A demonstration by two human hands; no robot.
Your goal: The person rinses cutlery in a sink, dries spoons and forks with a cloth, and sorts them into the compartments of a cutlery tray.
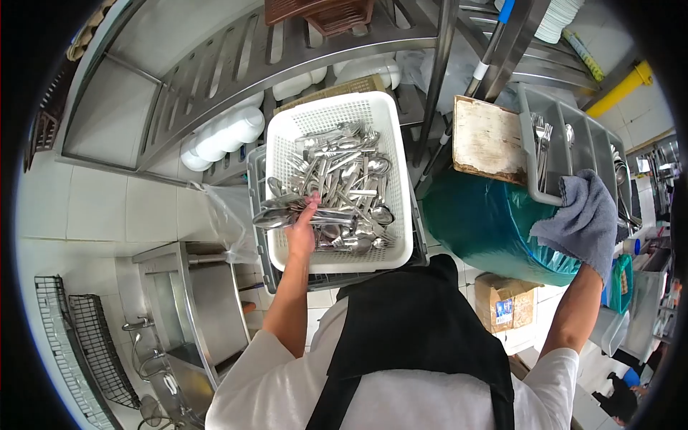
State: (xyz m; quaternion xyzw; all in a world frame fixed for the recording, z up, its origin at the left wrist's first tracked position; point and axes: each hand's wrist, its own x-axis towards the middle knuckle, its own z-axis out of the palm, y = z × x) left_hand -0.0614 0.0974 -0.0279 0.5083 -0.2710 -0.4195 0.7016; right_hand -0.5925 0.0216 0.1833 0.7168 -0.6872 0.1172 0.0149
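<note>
My left hand (304,226) is closed around a bunch of metal spoons (276,215), held over a white perforated basket (401,215). Loose spoons, forks and other cutlery (344,168) lie jumbled in the basket below. On the right, a grey cloth (580,218) drapes over my right hand and hides its fingers; only the wrist and forearm (579,304) show. The cloth hangs at the near edge of a grey compartment tray (555,104). Forks (545,147) lie in its left compartment, a spoon (570,135) in another, and more cutlery (620,172) at its right.
A worn white board (487,140) rests beside the tray, above a large bin with a green-blue liner (466,222). Metal shelving (236,72) with white bowls (229,136) stands behind the basket. A cardboard box (505,304) sits on the floor; a steel sink (175,315) is at left.
</note>
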